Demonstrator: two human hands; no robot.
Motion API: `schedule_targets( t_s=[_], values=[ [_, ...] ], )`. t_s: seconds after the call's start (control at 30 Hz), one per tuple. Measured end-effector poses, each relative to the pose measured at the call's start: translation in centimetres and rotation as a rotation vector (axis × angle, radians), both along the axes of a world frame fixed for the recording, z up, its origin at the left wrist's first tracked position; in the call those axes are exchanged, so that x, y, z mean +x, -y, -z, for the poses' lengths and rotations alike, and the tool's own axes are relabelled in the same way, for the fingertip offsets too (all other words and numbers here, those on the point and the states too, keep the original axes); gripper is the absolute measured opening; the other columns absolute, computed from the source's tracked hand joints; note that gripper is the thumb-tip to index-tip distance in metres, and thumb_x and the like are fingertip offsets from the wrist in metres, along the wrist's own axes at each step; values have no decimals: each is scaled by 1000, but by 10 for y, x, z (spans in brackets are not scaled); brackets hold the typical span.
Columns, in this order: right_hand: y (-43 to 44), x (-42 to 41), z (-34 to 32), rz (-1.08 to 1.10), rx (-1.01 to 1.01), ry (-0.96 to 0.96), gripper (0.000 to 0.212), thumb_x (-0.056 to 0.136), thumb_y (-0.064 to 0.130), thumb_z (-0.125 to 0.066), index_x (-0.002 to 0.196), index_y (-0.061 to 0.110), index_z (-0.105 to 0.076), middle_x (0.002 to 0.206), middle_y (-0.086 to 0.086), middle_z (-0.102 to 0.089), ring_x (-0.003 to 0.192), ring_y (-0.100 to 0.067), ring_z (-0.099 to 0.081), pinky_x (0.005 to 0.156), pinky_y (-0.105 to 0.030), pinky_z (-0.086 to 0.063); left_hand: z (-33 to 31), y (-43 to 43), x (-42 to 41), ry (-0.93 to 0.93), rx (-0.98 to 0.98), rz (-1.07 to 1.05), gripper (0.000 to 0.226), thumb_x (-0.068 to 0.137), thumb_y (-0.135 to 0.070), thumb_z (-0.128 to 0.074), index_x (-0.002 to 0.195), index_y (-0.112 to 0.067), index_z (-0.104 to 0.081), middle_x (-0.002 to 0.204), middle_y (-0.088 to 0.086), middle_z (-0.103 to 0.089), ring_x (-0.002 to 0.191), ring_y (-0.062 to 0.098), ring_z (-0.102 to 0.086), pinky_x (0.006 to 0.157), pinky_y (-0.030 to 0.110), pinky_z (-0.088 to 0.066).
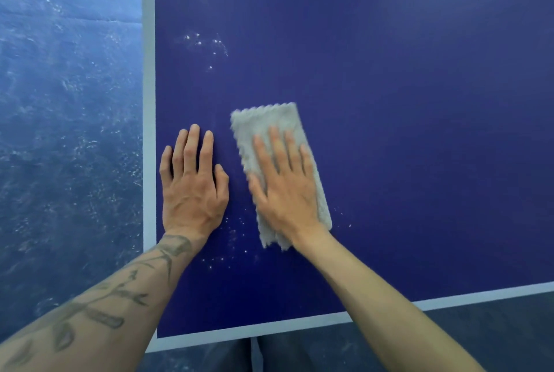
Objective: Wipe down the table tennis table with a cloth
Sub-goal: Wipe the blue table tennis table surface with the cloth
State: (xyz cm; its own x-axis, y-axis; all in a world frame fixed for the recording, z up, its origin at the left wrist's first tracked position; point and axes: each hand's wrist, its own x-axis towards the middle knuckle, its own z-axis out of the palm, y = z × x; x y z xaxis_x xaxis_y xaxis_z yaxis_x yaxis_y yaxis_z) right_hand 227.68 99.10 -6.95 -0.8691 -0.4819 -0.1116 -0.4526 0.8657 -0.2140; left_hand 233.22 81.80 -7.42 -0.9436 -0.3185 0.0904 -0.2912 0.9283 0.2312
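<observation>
Cloth [265,122], grey and folded into a long strip, is lying flat on the tabletop [419,131] near its front left corner. The right hand [284,188] is pressing down on it with fingers straight and slightly spread, not curling round it. The left hand [193,188] is resting palm-down on the bare blue surface just beside the cloth, between it and the white line [149,131] along the left edge, fingers straight and close together. White specks [207,44] are dotting the surface further along the left edge and near the wrists. Scuffed blue floor [69,101] is showing past the left edge.
</observation>
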Motion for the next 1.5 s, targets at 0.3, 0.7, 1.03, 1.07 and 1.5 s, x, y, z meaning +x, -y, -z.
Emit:
schedule_targets(
  t_s=[0.3,0.7,1.03,1.07,1.5],
  values=[
    [-55,-30,-8,330,79,14,70,109,50,-24,171,25,-4,179,-3,4,165,-25,6,133,-51,-5,0,-2,1,-19,13,-2,57,106,-27,-39,160,-10,-36,169,13,-31,159,31,-25,132,49,-12],
    [-121,52,-9,133,95,16,69,109,50,-29,171,28,-8,179,-1,2,165,-23,3,132,-52,-10,-19,-6,52,-32,8,44,54,108,-26,-40,159,-8,-40,168,15,-32,157,34,-29,131,49,-14],
    [-89,85,4,-102,-42,-32,68,109,49,-39,170,26,-19,179,-3,-7,165,-24,-3,132,-53,-13,-3,-19,87,-1,6,51,58,106,-32,-39,161,-13,-37,170,10,-29,159,31,-24,132,49,-13],
    [-105,93,3,-105,-31,-33,68,109,49,-39,170,26,-19,179,-2,-7,165,-24,-4,132,-53,-14,-3,-19,87,-6,12,47,58,106,-32,-39,161,-13,-38,170,11,-29,159,30,-24,132,49,-13],
    [-42,83,2,58,-68,-17,70,109,49,-37,171,24,-15,179,-5,-3,165,-26,1,133,-51,-6,-3,-20,86,-38,11,41,57,105,-31,-41,159,-14,-41,169,10,-32,158,29,-26,132,46,-13]
  ],
)
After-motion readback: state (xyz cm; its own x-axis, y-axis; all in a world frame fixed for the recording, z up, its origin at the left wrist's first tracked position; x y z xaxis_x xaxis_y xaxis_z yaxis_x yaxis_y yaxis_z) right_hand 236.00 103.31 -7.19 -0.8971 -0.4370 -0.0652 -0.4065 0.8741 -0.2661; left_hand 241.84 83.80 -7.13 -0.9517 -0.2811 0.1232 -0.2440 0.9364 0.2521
